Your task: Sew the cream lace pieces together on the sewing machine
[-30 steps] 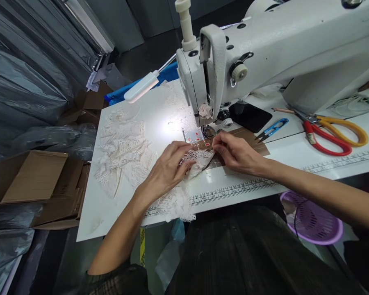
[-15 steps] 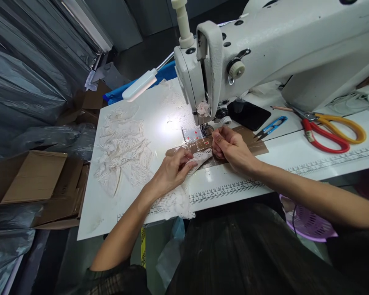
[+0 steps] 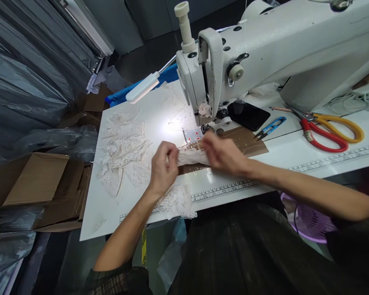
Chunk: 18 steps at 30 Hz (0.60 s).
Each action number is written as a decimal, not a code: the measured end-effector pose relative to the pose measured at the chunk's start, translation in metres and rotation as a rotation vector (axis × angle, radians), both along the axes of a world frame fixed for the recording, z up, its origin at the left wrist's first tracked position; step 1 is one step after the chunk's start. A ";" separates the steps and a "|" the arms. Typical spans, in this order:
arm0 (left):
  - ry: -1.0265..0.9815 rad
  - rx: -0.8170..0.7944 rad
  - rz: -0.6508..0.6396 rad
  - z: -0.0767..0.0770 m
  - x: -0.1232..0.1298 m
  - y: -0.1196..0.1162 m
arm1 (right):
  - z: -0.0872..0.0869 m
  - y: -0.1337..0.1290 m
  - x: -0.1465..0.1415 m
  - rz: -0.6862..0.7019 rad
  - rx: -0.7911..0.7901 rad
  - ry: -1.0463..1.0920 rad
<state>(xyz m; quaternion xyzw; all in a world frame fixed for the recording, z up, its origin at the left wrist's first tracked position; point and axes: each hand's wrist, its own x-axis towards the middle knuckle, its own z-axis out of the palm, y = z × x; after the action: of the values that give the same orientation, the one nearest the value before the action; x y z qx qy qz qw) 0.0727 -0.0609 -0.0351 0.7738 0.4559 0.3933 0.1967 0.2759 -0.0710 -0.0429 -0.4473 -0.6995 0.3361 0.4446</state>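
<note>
A strip of white lace fabric (image 3: 192, 157) is stretched between my hands in front of the sewing machine (image 3: 203, 73). My left hand (image 3: 164, 166) is closed on the strip's left end. At the right end, my right hand (image 3: 223, 153) is closed on the fabric, its fingers smeared by motion. The strip lies over a brown plate (image 3: 249, 141), just on my side of the needle area (image 3: 203, 128). More of the white lace hangs over the table's front edge, below my left wrist.
Crumpled lace pieces (image 3: 123, 151) lie on the left of the white table (image 3: 94, 209). To the right are a black phone (image 3: 249, 114), blue thread snips (image 3: 271, 128) and scissors with red and yellow handles (image 3: 326, 139). A lamp (image 3: 142, 87) shines beside the machine head. Cardboard boxes (image 3: 35, 178) stand left.
My left hand has moved left and up a little, and my right hand has shifted onto the lace. The fabric between them is now pulled out into a wider strip.
</note>
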 end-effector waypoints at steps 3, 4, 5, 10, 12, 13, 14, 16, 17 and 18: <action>-0.257 -0.153 0.116 -0.003 -0.008 0.002 | -0.005 0.004 0.021 -0.204 -0.042 -0.015; -0.296 -0.198 0.104 -0.003 -0.008 0.002 | -0.007 0.004 0.026 -0.216 -0.062 -0.004; -0.314 -0.221 0.087 -0.004 -0.008 0.002 | -0.007 0.002 0.029 -0.192 -0.081 0.017; -0.172 0.084 0.035 0.002 0.006 -0.016 | -0.004 -0.007 0.051 0.088 -0.221 0.051; -0.025 0.172 -0.240 0.006 0.010 -0.031 | -0.001 -0.008 0.069 0.247 -0.321 -0.062; 0.039 0.169 -0.426 0.008 0.011 -0.037 | 0.001 -0.008 0.080 0.311 -0.347 -0.135; 0.081 0.144 -0.593 0.009 0.011 -0.042 | 0.002 -0.008 0.090 0.349 -0.341 -0.208; 0.096 0.090 -0.743 0.010 0.008 -0.045 | 0.003 -0.007 0.106 0.327 -0.220 -0.329; 0.094 0.079 -0.714 0.010 0.006 -0.043 | 0.002 -0.007 0.112 0.268 -0.123 -0.378; 0.105 0.074 -0.631 0.010 0.004 -0.039 | 0.002 -0.006 0.116 0.190 -0.022 -0.424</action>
<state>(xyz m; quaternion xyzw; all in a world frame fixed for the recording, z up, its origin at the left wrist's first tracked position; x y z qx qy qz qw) 0.0766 -0.1000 -0.0249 0.9029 0.1882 0.2886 0.2569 0.3923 -0.0772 -0.0413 -0.4451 -0.8125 0.2823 0.2490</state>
